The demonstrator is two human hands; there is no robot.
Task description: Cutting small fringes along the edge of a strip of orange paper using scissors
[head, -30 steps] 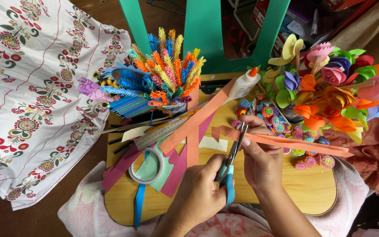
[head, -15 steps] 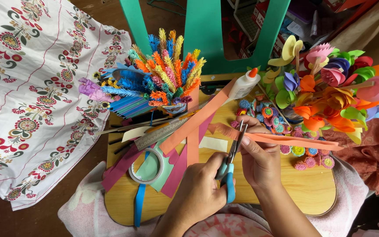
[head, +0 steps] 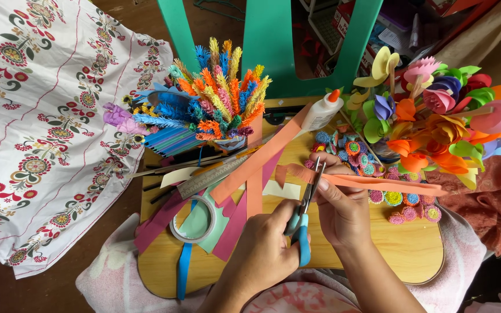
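My left hand (head: pixel 262 255) grips blue-handled scissors (head: pixel 304 217), and their blades cross a long orange paper strip (head: pixel 378 184). My right hand (head: pixel 343 211) pinches that strip just right of the blades, above a wooden board (head: pixel 413 255) on my lap. The strip's left end (head: pixel 288 173) curls past the scissors. Its right end reaches toward a bunch of paper flowers (head: pixel 436 116).
On the board lie orange, pink and blue paper strips (head: pixel 250 174), a tape roll (head: pixel 195 220), a ruler (head: pixel 213 177), a glue bottle (head: pixel 323 110) and small fringed paper discs (head: pixel 355 153). Fringed paper stems (head: pixel 215 98) stand at the back. Floral cloth (head: pixel 42 127) lies left, green stool legs (head: pixel 273 40) behind.
Both hands stay almost in place. The orange strip has shifted slightly to the left through the scissor blades, so its right end lies a little nearer.
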